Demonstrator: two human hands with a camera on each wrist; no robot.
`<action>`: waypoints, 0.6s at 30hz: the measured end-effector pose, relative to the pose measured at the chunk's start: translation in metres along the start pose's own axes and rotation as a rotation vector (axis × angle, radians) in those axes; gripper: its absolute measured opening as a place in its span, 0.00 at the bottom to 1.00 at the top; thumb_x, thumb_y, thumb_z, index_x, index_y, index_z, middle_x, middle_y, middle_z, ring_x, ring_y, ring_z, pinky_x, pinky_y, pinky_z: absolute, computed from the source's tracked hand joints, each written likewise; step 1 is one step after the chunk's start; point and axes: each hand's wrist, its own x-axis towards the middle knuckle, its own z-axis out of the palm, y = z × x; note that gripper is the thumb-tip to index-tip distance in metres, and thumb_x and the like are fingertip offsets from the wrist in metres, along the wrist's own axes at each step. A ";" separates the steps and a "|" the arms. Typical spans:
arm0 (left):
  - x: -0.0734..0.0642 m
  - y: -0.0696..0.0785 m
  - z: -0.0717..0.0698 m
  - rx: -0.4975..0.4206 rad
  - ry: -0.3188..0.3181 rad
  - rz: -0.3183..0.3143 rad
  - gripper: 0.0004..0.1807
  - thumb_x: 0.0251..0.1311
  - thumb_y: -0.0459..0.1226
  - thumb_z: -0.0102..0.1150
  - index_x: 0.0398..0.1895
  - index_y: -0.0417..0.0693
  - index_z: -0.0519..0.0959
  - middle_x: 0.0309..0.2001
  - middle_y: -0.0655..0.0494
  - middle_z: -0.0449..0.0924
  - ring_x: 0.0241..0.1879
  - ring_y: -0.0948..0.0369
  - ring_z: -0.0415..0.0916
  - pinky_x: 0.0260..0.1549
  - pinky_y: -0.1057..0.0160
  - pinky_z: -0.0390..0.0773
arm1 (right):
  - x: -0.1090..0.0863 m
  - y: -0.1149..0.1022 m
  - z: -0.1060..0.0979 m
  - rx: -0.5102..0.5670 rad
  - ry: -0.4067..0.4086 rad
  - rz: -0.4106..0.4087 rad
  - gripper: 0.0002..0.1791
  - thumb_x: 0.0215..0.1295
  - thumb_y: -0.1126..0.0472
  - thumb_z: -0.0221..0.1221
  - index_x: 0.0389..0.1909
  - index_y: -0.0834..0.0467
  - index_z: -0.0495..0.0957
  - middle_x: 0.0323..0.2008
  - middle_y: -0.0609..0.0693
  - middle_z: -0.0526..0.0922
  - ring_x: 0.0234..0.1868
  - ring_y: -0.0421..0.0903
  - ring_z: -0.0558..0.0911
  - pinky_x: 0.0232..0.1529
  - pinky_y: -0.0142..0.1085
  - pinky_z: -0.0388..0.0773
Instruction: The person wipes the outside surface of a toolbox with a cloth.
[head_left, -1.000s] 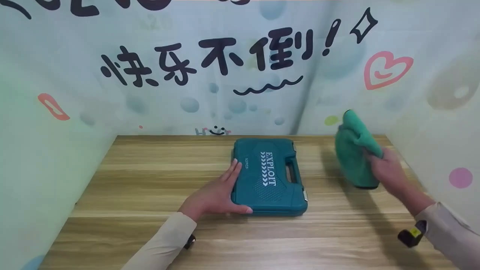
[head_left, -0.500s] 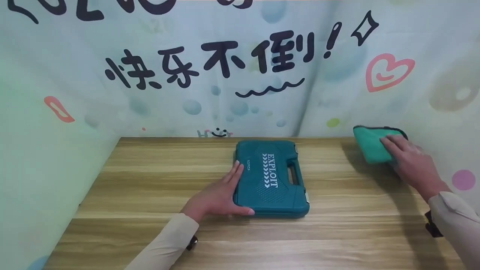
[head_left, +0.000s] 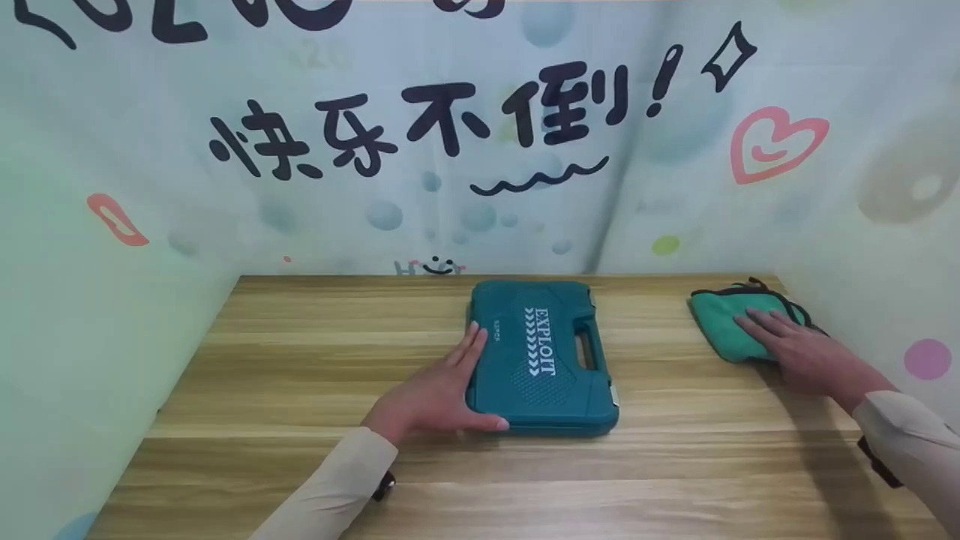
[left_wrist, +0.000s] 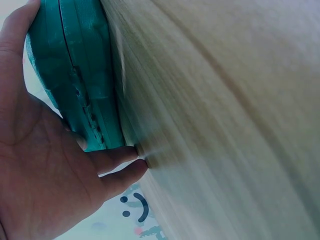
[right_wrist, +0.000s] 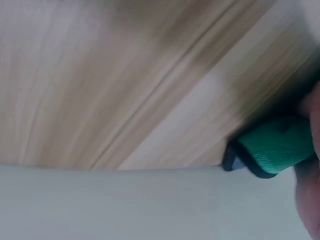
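Observation:
A teal plastic tool case (head_left: 540, 356) marked EXPLOIT lies closed on the table, its carry handle facing right. Against its left side rests my left hand (head_left: 427, 390), fingers straight and thumb stretched along the near edge. The left wrist view shows the palm beside the case (left_wrist: 82, 75), with two fingertips touching the tabletop. At the table's far right lies a folded green cloth (head_left: 724, 326) with black edging. My right hand (head_left: 814, 360) rests on it with fingers extended; the thumb is hidden in the head view. Part of the cloth (right_wrist: 280, 145) shows at the right wrist view's edge.
The wooden table (head_left: 300, 360) ends at a printed backdrop (head_left: 337, 217) behind, with pale sheets rising at both sides. The cloth lies close to the table's back right corner.
The right hand has brought the green cloth rightward and down onto the table, and its grip has loosened to fingers lying on top. The left hand and the case have stayed in place.

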 end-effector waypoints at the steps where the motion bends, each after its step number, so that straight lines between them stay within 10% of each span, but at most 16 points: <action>1: 0.000 0.000 0.000 0.000 0.001 0.000 0.73 0.45 0.75 0.63 0.83 0.57 0.32 0.82 0.60 0.24 0.77 0.49 0.47 0.65 0.46 0.66 | 0.000 -0.001 -0.001 0.009 -0.027 0.010 0.43 0.61 0.77 0.60 0.77 0.63 0.56 0.69 0.74 0.62 0.65 0.78 0.64 0.51 0.69 0.71; 18: 0.001 0.002 -0.006 -0.024 -0.036 -0.021 0.73 0.45 0.75 0.64 0.83 0.60 0.29 0.81 0.62 0.22 0.78 0.49 0.44 0.66 0.47 0.63 | 0.010 0.001 -0.019 0.035 -0.200 0.225 0.54 0.60 0.75 0.63 0.81 0.58 0.42 0.74 0.77 0.48 0.67 0.84 0.51 0.57 0.75 0.58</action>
